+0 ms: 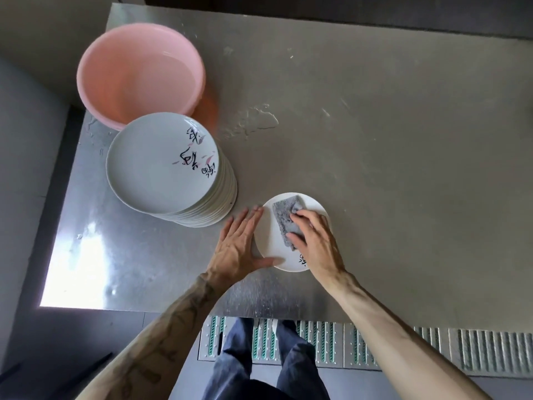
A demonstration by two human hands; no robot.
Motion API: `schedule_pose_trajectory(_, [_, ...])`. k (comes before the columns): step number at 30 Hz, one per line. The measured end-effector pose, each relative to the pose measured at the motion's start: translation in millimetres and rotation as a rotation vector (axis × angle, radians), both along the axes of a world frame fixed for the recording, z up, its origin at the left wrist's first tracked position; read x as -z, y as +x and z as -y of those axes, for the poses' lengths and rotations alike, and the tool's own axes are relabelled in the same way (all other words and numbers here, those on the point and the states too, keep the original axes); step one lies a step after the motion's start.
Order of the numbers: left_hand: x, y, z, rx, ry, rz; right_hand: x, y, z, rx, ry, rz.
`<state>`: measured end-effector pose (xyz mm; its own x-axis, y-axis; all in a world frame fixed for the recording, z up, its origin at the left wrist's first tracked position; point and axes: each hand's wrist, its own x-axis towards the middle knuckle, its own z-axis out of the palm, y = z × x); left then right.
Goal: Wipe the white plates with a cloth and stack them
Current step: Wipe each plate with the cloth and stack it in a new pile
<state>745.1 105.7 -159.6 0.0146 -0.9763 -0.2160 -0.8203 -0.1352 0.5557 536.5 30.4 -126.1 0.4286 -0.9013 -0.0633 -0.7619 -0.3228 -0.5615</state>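
**Cloth on a single plate, stack waiting to the left**

The right hand (315,241) bears down on a grey cloth (284,219). Its fingers curl over the far end of the cloth and the thumb clamps the near edge. The cloth is a nubbly, folded oblong, and part of it is hidden under the fingers.

It lies on a small round white plate (268,243), which sits flat on the table near the front edge. The plate is smooth and glossy. A bit of black brush lettering shows at its near rim, but the wrist covers most of it and it cannot be read.

The left hand (239,245) lies flat on the table with straight fingers. The fingers run along the plate's left rim and the thumb is stretched onto its near rim.

Just left of the hands stands a tall stack of plates (155,157). The top plate is round and shallow, with black calligraphy and thin pink strokes. Below it only the rims show, too close together to count.

Behind the stack, and touching it or nearly so, is a pink plastic basin (115,90) holding clear water. The stack hides its near wall.

The table (375,168) is brushed stainless steel, dull in the middle and glaring white at its front left corner. A thin puddle (255,122) spreads near the basin, and small droplets lie around it.

Below the front edge is a ribbed metal floor grate (323,347) with green slots. The person's dark trouser legs (239,365) stand on it. Dark flooring lies to the left.
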Motion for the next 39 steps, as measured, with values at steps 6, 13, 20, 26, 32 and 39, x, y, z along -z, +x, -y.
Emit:
schedule_pose_trajectory(6, [1, -5, 2, -0.014, 0.008, -0.007, -5, -2, 9, 0.182, -0.024, 0.006])
schedule_pose_trajectory(13, [0, -5, 1, -0.016, 0.014, -0.015, -1, 15, 9, -0.018, 0.004, -0.009])
schedule_pose_trajectory(20, [-2, -6, -1, -0.026, 0.000, -0.011, 3, 41, 2, -0.027, 0.021, 0.001])
schedule_pose_trajectory(26, [-4, -3, -2, -0.020, 0.012, -0.024, 4, 11, 13, -0.073, -0.095, -0.121])
schedule_pose_trajectory(32, [-9, -4, -1, -0.006, 0.015, -0.037, 7, -17, 8, -0.115, -0.198, -0.174])
schedule_pose_trajectory(39, [-9, -4, -1, -0.001, 0.023, -0.025, 2, 11, 4, -0.152, -0.046, -0.029])
